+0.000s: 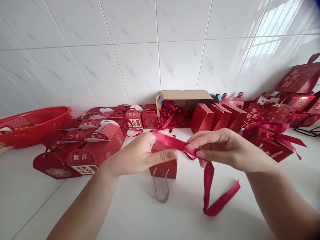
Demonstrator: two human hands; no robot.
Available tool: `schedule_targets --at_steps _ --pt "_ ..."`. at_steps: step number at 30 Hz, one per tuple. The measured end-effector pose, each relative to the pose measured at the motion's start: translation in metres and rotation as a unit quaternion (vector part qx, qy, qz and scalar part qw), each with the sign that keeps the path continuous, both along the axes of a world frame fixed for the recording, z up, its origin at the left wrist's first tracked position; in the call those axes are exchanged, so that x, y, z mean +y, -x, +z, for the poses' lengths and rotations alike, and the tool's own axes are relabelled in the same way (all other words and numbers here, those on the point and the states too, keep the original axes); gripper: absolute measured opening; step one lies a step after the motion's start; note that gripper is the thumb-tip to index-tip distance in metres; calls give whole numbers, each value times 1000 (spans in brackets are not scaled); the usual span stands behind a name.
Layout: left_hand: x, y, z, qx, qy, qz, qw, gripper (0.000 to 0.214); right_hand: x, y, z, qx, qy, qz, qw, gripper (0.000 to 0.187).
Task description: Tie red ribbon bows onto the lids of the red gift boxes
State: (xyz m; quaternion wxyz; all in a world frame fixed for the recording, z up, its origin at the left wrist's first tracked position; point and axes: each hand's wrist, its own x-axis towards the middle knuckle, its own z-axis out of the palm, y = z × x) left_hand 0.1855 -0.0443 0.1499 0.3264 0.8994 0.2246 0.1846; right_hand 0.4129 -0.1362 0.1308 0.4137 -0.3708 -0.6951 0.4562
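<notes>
My left hand (140, 154) and my right hand (217, 146) both pinch a red ribbon (208, 181) held in the air between them. The ribbon's long tail hangs from my right fingers and curls onto the white floor. Just behind my left hand stands a small red gift box (165, 166) with a beige rope handle (160, 188) lying in front of it. The box is partly hidden by my left fingers.
Several red gift boxes (82, 146) lie at the left beside a red plastic basket (32, 125). A cardboard box (185, 98) holding red ribbons stands at the wall. Plain red boxes (215, 116) and ribbon-tied boxes (272, 140) sit at the right.
</notes>
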Motion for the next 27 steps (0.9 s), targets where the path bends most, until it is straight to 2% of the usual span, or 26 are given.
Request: schedule_targets --at_steps 2,6,9,12,16,20,24,27 --pt "-3 1 2 -24 32 11 999 26 2 -2 -1 -10 3 1 1000 20" --pt "-4 1 1 -77 35 63 994 24 1 -7 0 -59 -2 -1 998 20" --pt "-6 -2 -1 -78 28 49 995 25 0 -1 -2 -61 -4 -21 998 20" --pt "-10 -8 -5 -72 -3 42 997 25 5 13 -9 8 -4 -45 999 25" --pt "-13 -13 -12 -78 -20 25 996 24 15 26 -20 46 57 -22 997 27" --pt "-11 -15 -13 -86 -6 41 995 20 20 24 -21 56 60 -56 995 27" --pt "-9 -17 -14 -72 22 29 997 23 21 19 -20 64 49 -42 996 29" --pt "-4 -19 -15 -49 12 34 998 25 23 12 -20 48 53 -65 995 29"
